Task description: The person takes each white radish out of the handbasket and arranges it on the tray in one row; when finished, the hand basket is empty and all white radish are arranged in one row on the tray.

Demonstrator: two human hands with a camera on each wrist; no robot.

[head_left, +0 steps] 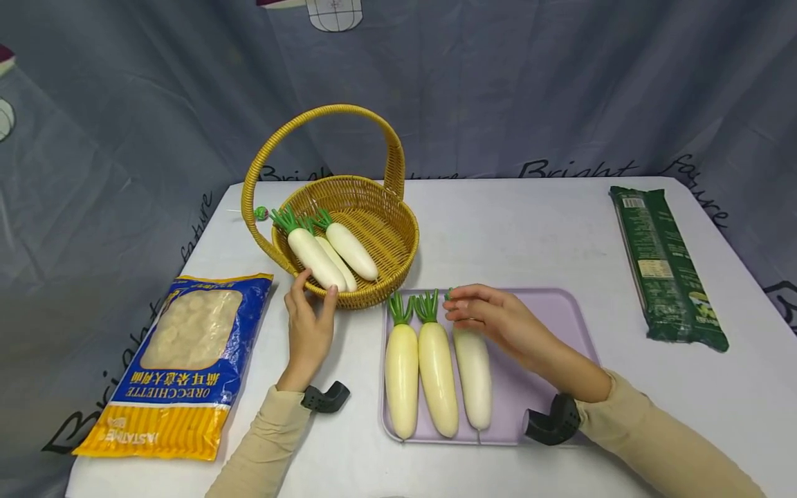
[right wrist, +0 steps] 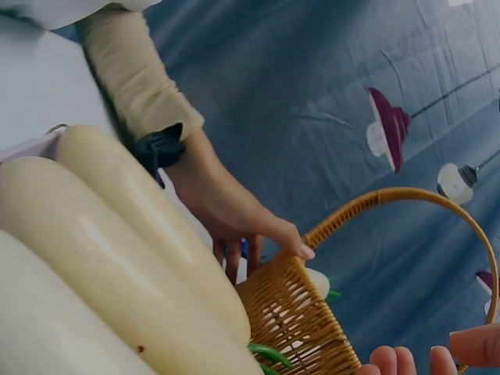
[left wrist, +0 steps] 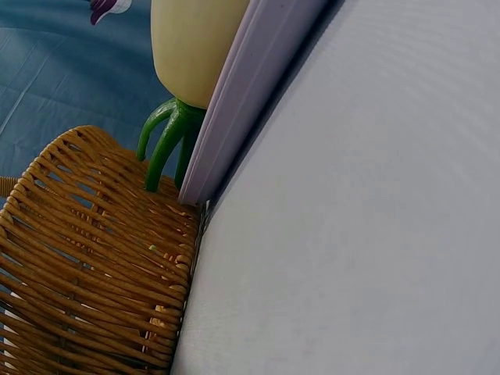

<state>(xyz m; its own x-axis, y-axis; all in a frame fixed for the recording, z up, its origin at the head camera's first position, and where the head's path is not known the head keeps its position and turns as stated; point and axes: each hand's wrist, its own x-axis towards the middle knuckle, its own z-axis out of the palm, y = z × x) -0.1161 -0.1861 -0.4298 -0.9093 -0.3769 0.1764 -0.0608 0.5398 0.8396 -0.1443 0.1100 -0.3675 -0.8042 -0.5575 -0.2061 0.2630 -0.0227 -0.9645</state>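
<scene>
My left hand (head_left: 309, 337) touches the near rim of the wicker basket (head_left: 398, 266), thumb and forefinger spread along it. In the right wrist view, the thumb of that left hand (right wrist: 223, 199) lies at the rim. Three white radishes (head_left: 314, 259) with green tops lean inside the basket. On the lilac tray (head_left: 529, 415) lie three more radishes (head_left: 438, 377) side by side. My right hand (head_left: 498, 318) hovers over the leafy end of the rightmost radish (head_left: 474, 380), partly covering it. Its fingers are loosely bent, apart from the thumb, and nothing shows between them.
A blue and yellow bag of orecchiette (head_left: 187, 346) lies left of my left hand. At the far right of the white table (head_left: 498, 228) is a green packet (head_left: 666, 266). A small green lollipop (head_left: 261, 213) lies by the basket, whose tall handle (head_left: 336, 109) arches above it.
</scene>
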